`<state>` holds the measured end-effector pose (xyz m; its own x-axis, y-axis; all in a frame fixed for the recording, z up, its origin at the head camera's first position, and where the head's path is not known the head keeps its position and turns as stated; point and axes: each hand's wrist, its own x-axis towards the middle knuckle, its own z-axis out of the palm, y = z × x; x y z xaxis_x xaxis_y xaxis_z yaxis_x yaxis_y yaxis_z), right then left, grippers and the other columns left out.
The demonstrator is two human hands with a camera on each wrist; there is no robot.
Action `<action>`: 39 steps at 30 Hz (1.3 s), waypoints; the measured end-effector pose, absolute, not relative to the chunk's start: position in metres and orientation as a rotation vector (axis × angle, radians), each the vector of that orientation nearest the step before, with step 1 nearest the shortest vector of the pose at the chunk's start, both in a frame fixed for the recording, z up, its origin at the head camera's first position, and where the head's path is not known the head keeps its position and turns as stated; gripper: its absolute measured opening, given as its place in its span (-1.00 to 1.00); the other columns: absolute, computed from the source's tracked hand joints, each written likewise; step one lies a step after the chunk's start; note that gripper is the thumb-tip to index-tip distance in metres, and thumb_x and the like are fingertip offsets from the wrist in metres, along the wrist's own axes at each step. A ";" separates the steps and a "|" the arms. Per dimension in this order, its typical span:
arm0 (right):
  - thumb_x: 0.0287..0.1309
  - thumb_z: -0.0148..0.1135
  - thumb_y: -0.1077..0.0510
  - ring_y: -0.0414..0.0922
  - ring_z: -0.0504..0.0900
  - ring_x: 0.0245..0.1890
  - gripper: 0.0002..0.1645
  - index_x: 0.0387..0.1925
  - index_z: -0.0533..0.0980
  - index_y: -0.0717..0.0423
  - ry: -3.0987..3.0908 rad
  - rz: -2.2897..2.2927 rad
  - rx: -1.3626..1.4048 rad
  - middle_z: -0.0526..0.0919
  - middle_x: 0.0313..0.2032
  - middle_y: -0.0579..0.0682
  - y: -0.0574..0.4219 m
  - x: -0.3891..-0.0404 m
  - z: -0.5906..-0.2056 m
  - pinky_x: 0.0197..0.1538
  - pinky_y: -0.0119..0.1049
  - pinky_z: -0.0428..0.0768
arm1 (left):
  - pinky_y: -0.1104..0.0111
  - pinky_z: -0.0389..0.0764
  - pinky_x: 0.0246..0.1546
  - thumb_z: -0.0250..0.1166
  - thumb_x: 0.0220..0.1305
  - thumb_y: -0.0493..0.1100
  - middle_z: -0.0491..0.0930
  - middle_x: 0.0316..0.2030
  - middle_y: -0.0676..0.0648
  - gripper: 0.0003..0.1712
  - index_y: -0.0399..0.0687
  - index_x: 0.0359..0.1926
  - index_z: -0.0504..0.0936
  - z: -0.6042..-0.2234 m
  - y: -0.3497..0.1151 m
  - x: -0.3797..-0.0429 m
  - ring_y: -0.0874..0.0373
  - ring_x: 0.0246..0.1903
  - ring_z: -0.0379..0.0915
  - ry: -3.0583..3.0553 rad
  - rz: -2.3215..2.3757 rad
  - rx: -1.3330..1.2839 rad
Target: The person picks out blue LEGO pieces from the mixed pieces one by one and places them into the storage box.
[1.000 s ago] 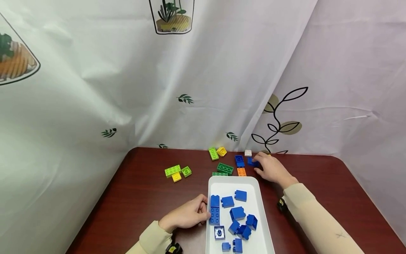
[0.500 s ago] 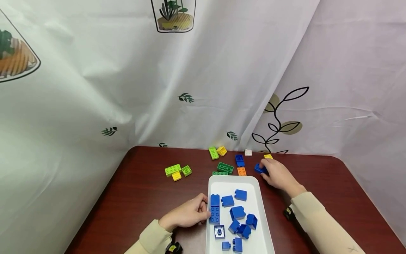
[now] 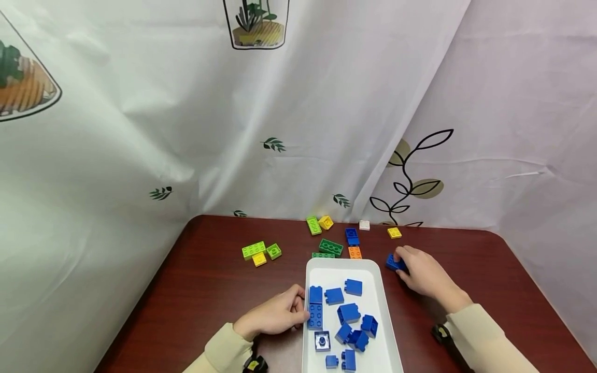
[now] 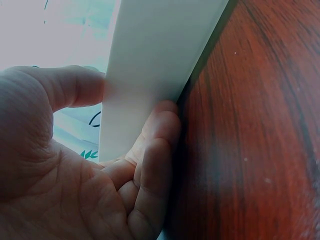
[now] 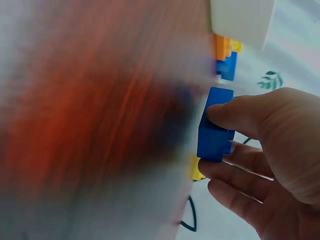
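Note:
In the head view my right hand (image 3: 426, 274) grips a blue building brick (image 3: 395, 262) just above or on the table, to the right of the white tray. The right wrist view shows the thumb on one face of that blue brick (image 5: 216, 125), with fingers on its far side. My left hand (image 3: 275, 313) holds the left edge of the white tray (image 3: 391, 331). In the left wrist view its thumb is at the rim and its curled fingers (image 4: 155, 165) lie against the outer wall. Several blue bricks (image 3: 349, 313) lie inside the tray.
Behind the tray are dark green bricks (image 3: 331, 247), an orange brick (image 3: 355, 253), a blue brick (image 3: 352, 237), a white brick (image 3: 364, 225) and a yellow brick (image 3: 394, 232). Light green bricks (image 3: 253, 250) lie farther left. A printed curtain (image 3: 298, 103) hangs along the table's back edge.
My right hand has drawn the blue brick toward me and to the right, away from the white brick. The yellow brick behind it has come into full view. My left hand stays at the tray.

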<state>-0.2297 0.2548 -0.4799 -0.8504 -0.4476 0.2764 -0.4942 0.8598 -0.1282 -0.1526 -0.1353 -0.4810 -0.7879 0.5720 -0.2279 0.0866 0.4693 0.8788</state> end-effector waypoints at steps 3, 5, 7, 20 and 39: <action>-0.09 0.46 0.18 -0.21 0.47 -0.42 -0.67 -0.30 0.46 0.02 -2.753 0.261 0.740 0.52 -0.36 -0.13 0.257 -0.218 -0.476 -0.31 -0.20 0.56 | 0.45 0.42 -0.57 0.24 0.29 -0.09 0.52 -0.49 0.04 -0.62 -0.10 0.02 0.33 -0.481 -0.135 -0.152 0.22 -0.60 0.44 2.218 1.290 0.546; -0.11 0.47 0.17 -0.24 0.46 -0.42 -0.66 -0.31 0.46 0.00 -2.725 0.252 0.744 0.51 -0.37 -0.15 0.257 -0.210 -0.472 -0.32 -0.23 0.55 | 0.45 0.43 -0.57 0.24 0.29 -0.09 0.53 -0.49 0.03 -0.62 -0.10 0.02 0.33 -0.481 -0.135 -0.152 0.22 -0.60 0.44 2.216 1.292 0.545; -0.12 0.48 0.16 -0.26 0.45 -0.42 -0.65 -0.32 0.46 -0.01 -2.702 0.255 0.753 0.51 -0.37 -0.17 0.255 -0.203 -0.468 -0.34 -0.25 0.54 | 0.45 0.43 -0.57 0.23 0.29 -0.09 0.53 -0.49 0.04 -0.62 -0.10 0.02 0.33 -0.481 -0.135 -0.152 0.21 -0.59 0.44 2.216 1.291 0.545; -0.14 0.49 0.07 -0.43 0.31 -0.46 -0.60 -0.35 0.40 -0.28 -2.759 0.385 0.831 0.36 -0.40 -0.41 0.227 -0.141 -0.442 -0.41 -0.52 0.39 | 0.46 0.42 -0.56 0.23 0.30 -0.08 0.51 -0.50 0.04 -0.63 -0.09 0.02 0.33 -0.480 -0.135 -0.152 0.22 -0.58 0.43 2.216 1.286 0.543; 0.17 0.30 -0.10 -0.51 0.35 -0.32 -0.81 -0.24 0.44 -0.37 -2.694 0.589 1.401 0.38 -0.36 -0.48 0.195 -0.087 -0.448 -0.28 -0.59 0.39 | 0.47 0.43 -0.56 0.22 0.30 -0.09 0.53 -0.50 0.05 -0.62 -0.12 0.03 0.33 -0.480 -0.135 -0.152 0.22 -0.58 0.44 2.228 1.273 0.557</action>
